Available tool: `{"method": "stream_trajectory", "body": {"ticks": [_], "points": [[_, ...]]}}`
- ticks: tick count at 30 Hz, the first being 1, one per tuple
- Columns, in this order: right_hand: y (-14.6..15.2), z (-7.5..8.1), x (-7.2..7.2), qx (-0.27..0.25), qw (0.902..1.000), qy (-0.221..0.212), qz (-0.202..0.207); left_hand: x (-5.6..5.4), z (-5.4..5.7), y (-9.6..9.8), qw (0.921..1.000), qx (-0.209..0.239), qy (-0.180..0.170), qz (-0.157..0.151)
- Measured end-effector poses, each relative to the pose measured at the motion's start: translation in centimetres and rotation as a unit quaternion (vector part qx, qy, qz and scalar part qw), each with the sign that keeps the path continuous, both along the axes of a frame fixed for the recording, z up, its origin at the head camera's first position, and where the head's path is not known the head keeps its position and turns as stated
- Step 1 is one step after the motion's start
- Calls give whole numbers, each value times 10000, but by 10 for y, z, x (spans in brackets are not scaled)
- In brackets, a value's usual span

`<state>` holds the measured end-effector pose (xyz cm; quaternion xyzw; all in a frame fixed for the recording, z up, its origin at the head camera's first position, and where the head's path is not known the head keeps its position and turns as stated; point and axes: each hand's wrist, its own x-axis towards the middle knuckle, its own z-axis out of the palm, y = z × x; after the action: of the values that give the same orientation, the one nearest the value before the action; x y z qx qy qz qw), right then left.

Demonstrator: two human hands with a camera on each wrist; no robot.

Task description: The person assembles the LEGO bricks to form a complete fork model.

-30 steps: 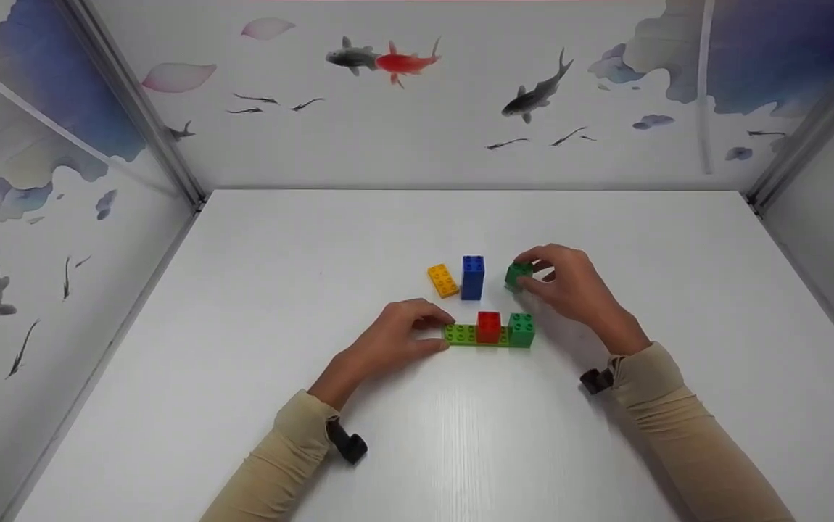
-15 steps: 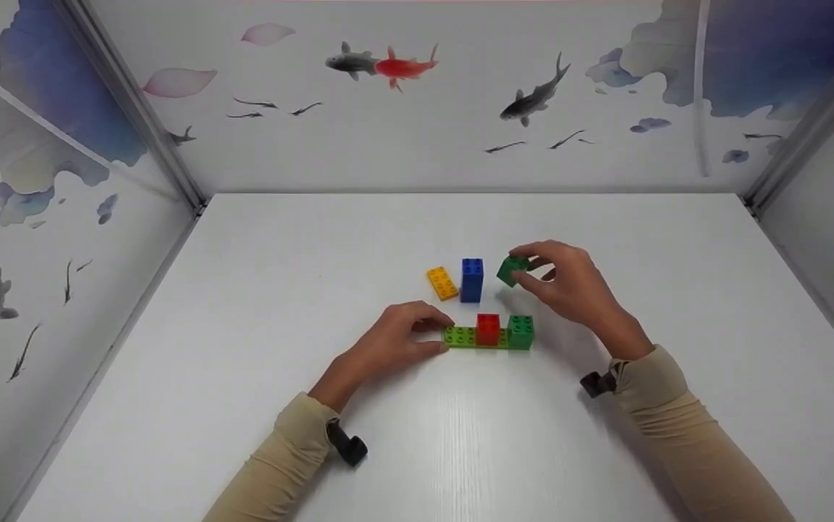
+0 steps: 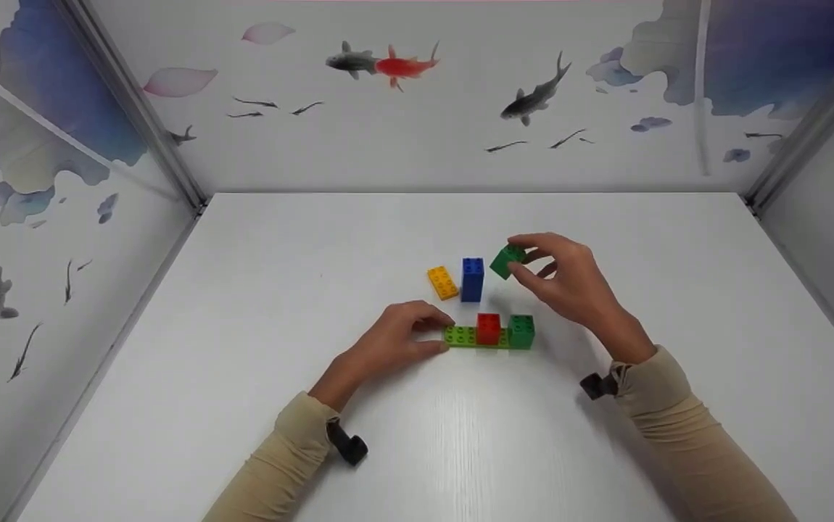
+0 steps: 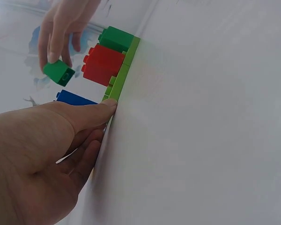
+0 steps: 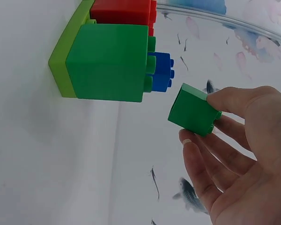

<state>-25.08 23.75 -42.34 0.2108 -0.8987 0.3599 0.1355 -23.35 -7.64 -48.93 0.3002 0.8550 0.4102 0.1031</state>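
Observation:
My left hand (image 3: 394, 337) pinches the left end of a light green base strip (image 3: 460, 336) between thumb and fingers, keeping it flat on the table. On the strip sit a red brick (image 3: 489, 330) and, at its right end, a green brick (image 3: 522, 332). Studs show on the strip left of the red one. In my right hand (image 3: 566, 279) a second green brick (image 3: 507, 262) is pinched between thumb and fingers. It is tilted and off the table, behind the strip; the right wrist view shows its studs (image 5: 218, 117) turned toward the palm.
Behind the strip a tall blue brick (image 3: 472, 280) stands upright on the white table (image 3: 279, 254). To its left lies a flat yellow plate brick (image 3: 442, 283). Walls printed with fish enclose the back and sides.
My right hand has lifted the green brick off the table, tilted it, and moved it slightly left toward the blue brick. The left hand and the strip have stayed put.

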Motion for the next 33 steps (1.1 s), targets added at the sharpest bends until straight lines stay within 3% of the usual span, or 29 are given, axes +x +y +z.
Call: {"method": "stream_trajectory", "body": {"ticks": [13, 24, 33], "points": [[-10, 9, 9, -192, 9985, 134, 488, 0, -1, 0, 9999, -44, -76, 70], [-20, 5, 15, -280, 9930, -74, 1149, 0, -2, 0, 10000, 6, 34, 29], [-31, -3, 18, -194, 9887, -247, 1466, 0, -2, 1, 9999, -86, 75, 72]]}}
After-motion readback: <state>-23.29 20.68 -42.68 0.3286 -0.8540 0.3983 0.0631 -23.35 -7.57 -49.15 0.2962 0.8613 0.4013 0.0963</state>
